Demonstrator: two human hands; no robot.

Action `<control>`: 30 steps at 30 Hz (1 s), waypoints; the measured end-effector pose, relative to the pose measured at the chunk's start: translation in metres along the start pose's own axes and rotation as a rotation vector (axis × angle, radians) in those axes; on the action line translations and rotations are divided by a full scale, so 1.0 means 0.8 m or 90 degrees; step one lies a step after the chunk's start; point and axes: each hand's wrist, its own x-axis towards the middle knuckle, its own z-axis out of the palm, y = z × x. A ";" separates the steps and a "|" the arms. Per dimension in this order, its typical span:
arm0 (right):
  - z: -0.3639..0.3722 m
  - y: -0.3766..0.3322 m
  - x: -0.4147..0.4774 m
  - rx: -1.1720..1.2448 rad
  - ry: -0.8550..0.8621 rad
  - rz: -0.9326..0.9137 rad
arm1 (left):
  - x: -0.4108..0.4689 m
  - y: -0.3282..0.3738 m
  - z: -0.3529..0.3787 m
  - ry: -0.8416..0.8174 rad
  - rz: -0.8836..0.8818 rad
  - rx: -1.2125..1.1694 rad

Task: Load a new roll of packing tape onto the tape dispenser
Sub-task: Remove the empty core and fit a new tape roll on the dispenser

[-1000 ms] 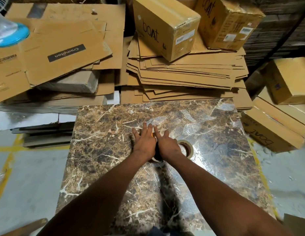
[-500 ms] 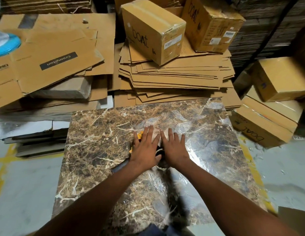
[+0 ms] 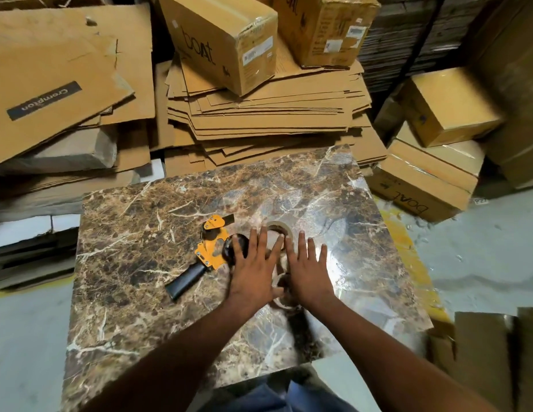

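A yellow and black tape dispenser (image 3: 212,248) lies on its side on the marble-patterned table (image 3: 134,263), with its black handle (image 3: 186,281) pointing toward the near left. My left hand (image 3: 253,270) is flat with fingers spread, just right of the dispenser and partly over its black hub. My right hand (image 3: 308,272) is flat beside it, also with fingers spread. A tan tape ring (image 3: 279,228) shows past my fingertips. A second tape ring (image 3: 284,301) peeks out between my wrists. Both rings are mostly hidden by my hands.
Stacks of flattened cardboard (image 3: 259,114) crowd the table's far edge, with sealed boxes (image 3: 226,40) on top. More boxes (image 3: 423,176) stand on the floor at the right. Grey floor with yellow lines (image 3: 408,248) lies on both sides.
My hands have spread and shifted right, which uncovers the dispenser at the left. The ring once seen right of my right hand now shows beyond my fingertips. The camera has tilted.
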 end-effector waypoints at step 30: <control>-0.038 0.030 0.102 0.016 0.066 0.020 | 0.104 -0.069 -0.052 0.043 -0.091 -0.099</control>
